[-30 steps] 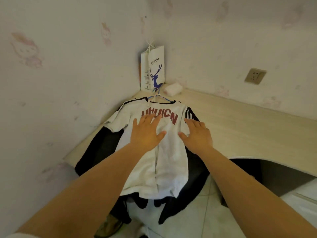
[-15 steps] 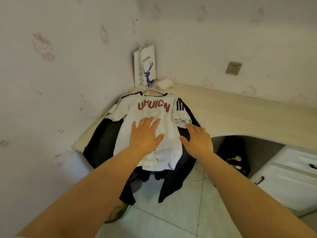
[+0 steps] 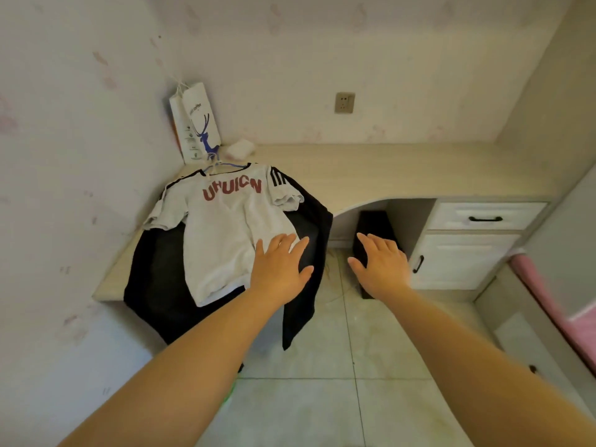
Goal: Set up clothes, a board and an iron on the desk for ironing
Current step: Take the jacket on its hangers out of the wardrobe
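A white T-shirt [image 3: 225, 227] with red letters lies spread on the left end of the pale wooden desk [image 3: 403, 169], still on a blue hanger [image 3: 222, 166]. Under it a black garment [image 3: 154, 269] hangs over the desk's front edge. My left hand [image 3: 280, 266] hovers with straight fingers over the shirt's lower right corner and the black cloth; whether it touches them I cannot tell. My right hand [image 3: 382, 262] is held flat in the air to the right, off the desk, holding nothing. No board or iron shows.
A white paper bag [image 3: 196, 124] with a blue deer stands in the desk's corner beside a small white packet [image 3: 240, 149]. A wall socket [image 3: 344, 102] sits above the desk. White drawers [image 3: 483, 217] lie right, a black box [image 3: 374, 227] beneath, pink bedding [image 3: 548, 295] far right.
Both hands have come back off the shirt toward me and to the right. The view has pulled away from the desk, showing the drawers, floor and bed.
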